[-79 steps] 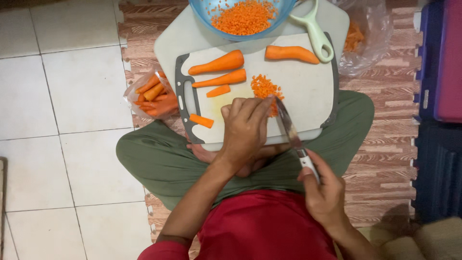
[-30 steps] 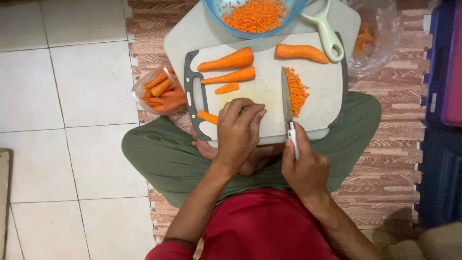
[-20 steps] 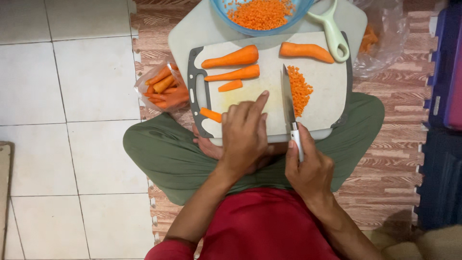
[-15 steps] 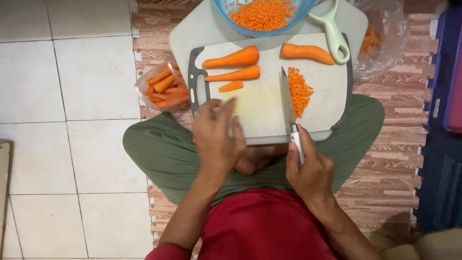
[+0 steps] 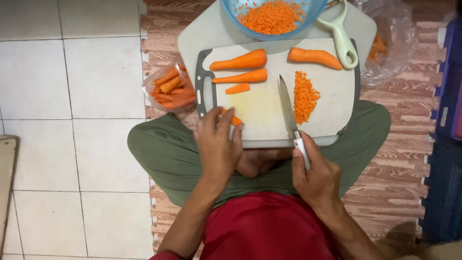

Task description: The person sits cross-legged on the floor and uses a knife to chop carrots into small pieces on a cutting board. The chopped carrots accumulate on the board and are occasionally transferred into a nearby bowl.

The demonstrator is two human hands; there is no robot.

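Observation:
A white cutting board rests across my crossed legs. My left hand pinches a small orange carrot piece at the board's near left corner. My right hand grips the white handle of a knife, whose blade lies flat on the board and points away from me. A pile of diced carrot lies just right of the blade. Two peeled carrot lengths and a short piece lie at the board's far left, another carrot at the far right.
A blue bowl of diced carrot stands beyond the board, with a pale green peeler beside it. A plastic bag of carrots lies left of the board, and a clear bag with scraps to the right. White floor tiles spread left.
My left hand slid from the board's middle to its near left corner and picked up the small carrot piece. The knife stayed beside the diced pile, which had been pushed right earlier.

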